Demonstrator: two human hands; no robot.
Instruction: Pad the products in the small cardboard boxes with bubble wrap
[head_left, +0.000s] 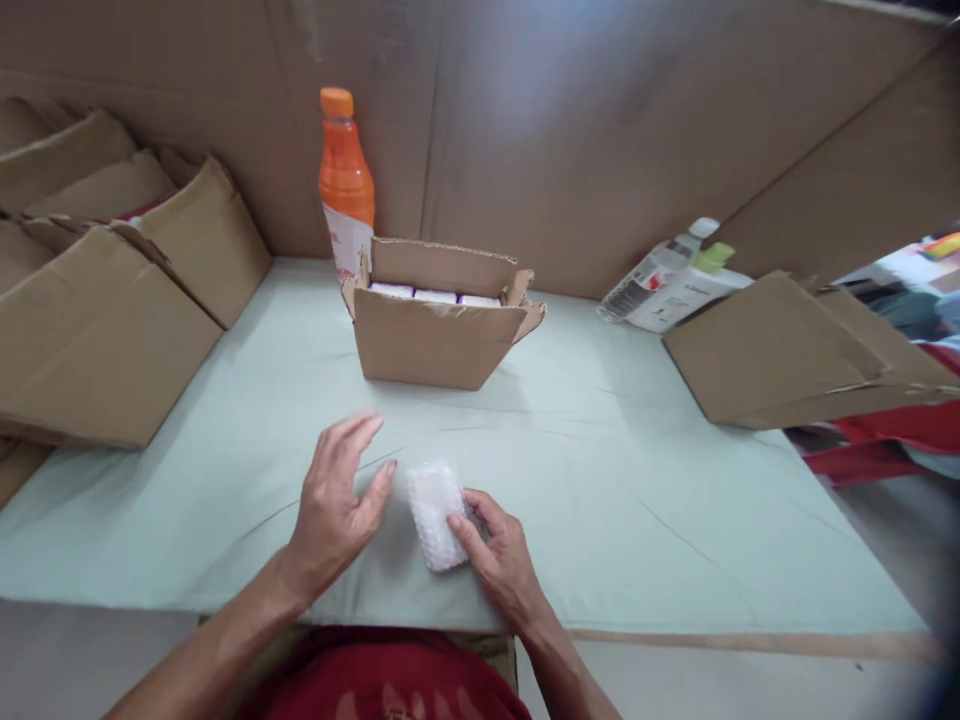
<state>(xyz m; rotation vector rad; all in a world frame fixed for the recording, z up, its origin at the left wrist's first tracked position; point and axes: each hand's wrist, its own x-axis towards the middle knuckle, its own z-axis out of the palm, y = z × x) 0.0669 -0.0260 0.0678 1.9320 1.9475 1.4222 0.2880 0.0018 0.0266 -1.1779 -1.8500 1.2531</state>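
A small bundle wrapped in bubble wrap (435,512) lies on the pale green table cover (600,480) close to the near edge. My right hand (499,560) rests on its right side, fingertips pressing the wrap. Just left of the bundle, my left hand (337,500) hovers with fingers spread, thumb near it, holding nothing. Farther back stands an open small cardboard box (439,335) with white items (435,294) inside.
An orange bottle (345,180) stands behind the box against the cardboard wall. Folded cardboard boxes (105,300) are stacked at the left. At the right lie flat cardboard (787,350) and a white bottle with a label (667,280).
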